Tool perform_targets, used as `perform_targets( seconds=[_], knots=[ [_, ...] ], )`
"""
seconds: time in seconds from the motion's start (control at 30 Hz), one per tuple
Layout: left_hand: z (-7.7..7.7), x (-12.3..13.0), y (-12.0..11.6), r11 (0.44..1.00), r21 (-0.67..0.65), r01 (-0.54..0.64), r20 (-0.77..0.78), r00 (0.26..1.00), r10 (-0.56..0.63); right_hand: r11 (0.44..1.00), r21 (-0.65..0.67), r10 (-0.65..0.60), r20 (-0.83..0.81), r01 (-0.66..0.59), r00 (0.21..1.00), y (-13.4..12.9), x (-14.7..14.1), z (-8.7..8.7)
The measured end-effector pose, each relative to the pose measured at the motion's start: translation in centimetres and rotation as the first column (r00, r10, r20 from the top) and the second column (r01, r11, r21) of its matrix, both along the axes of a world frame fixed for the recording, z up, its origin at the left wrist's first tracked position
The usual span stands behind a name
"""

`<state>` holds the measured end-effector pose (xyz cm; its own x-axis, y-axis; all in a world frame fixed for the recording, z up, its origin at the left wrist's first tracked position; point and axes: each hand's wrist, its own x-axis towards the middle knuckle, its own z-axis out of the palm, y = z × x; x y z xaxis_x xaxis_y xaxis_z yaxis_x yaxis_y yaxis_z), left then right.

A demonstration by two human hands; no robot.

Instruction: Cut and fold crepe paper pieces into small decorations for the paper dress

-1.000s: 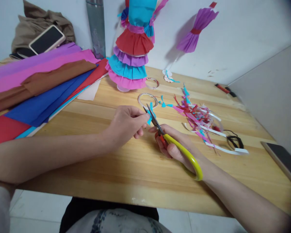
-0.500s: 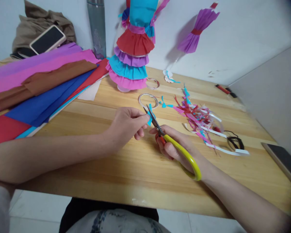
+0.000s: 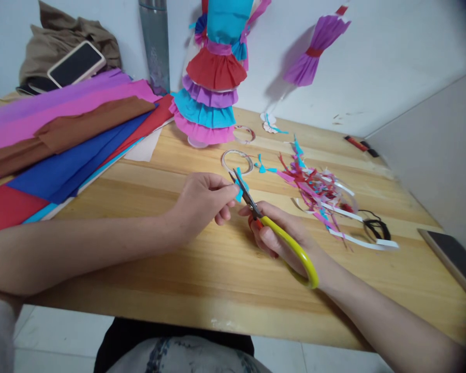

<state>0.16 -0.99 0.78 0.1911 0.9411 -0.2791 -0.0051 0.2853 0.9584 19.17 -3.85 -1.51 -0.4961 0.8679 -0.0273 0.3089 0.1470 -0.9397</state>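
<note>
My left hand pinches a small piece of turquoise crepe paper between thumb and fingers. Scissors with yellow handles are held in my right hand, its fingers closed around the grips. Their slightly parted blades lie across the turquoise paper, close to my left fingertips. Just beyond my hands, a tape roll rests flat on the table, with a small turquoise paper bow beside it. Behind stands a tiered dress of ruffled crepe paper in pink, turquoise, purple and red.
Crepe paper sheets are piled at left, near a bottle and a phone. Paper scraps lie heaped at right, by a black cord. Another phone sits at the right edge. A purple paper umbrella leans at the wall.
The scissors' handles have shifted slightly left in my right hand, and the turquoise paper's top edge sits a little lower. My left hand stays almost still.
</note>
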Motion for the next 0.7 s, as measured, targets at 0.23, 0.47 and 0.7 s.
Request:
perform_targets(
  seconds=[0.23, 0.47, 0.7],
  knots=[
    [-0.05, -0.06, 0.07, 1.000, 0.002, 0.007, 0.007, 1.000, -0.007, 1.000, -0.021, -0.006, 0.024, 0.007, 1.000, -0.13, 0.06, 0.04],
    [-0.13, -0.11, 0.13, 1.000, 0.006, 0.010, 0.016, 1.000, -0.010, 1.000, -0.019, -0.017, 0.014, 0.018, 1.000, -0.13, -0.08, 0.05],
    [-0.30, -0.05, 0.14, 1.000, 0.009, 0.007, 0.038, 0.999, -0.008, 1.000, -0.023, -0.011, 0.049, 0.013, 0.999, -0.19, -0.25, 0.43]
  ],
)
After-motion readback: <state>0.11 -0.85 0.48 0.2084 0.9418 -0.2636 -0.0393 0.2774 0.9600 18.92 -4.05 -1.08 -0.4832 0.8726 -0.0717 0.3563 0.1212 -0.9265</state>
